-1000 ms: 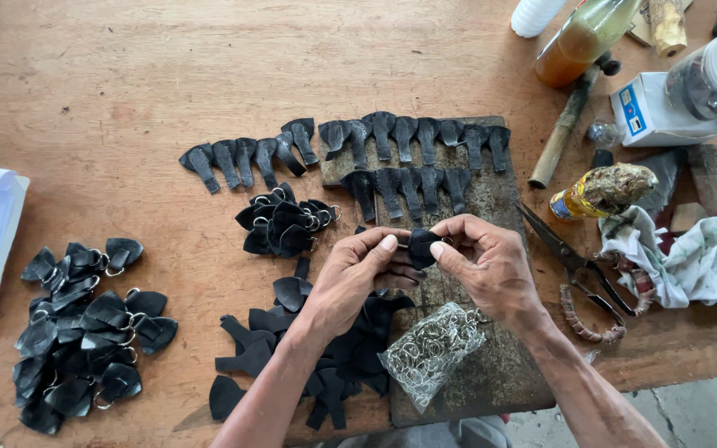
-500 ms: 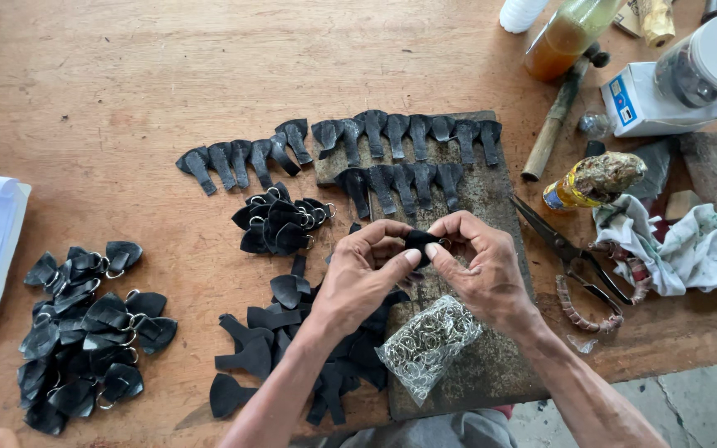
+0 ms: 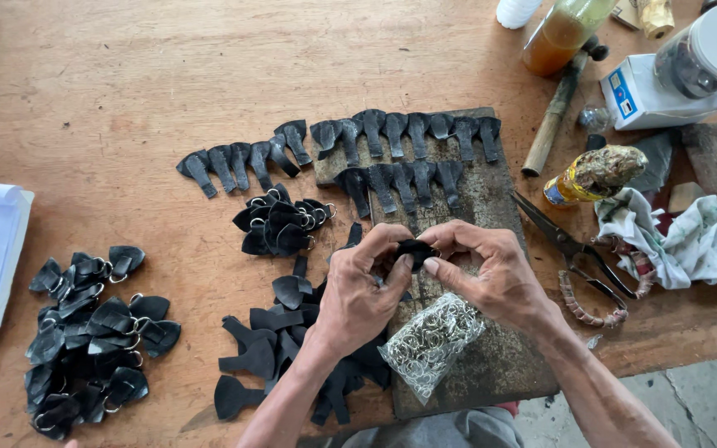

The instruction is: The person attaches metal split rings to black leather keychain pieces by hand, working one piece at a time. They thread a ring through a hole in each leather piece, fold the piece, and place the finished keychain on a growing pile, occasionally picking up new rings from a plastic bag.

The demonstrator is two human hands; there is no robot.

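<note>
Worn wooden counter (image 3: 109, 91) below me, with black leather tabs everywhere: a neat row (image 3: 342, 145) fanned out up top, probably laid ready to pick from, and a ringed pile (image 3: 85, 340) heaped at the left. My left hand (image 3: 363, 290) and right hand (image 3: 491, 270) are both pinched shut on one leather tab (image 3: 415, 249), fingertips meeting over the dark board (image 3: 491, 207), close in for fine work. A bag of rings (image 3: 429, 340) lies just beneath, handy, and scissors (image 3: 574, 249) rest to the right.
</note>
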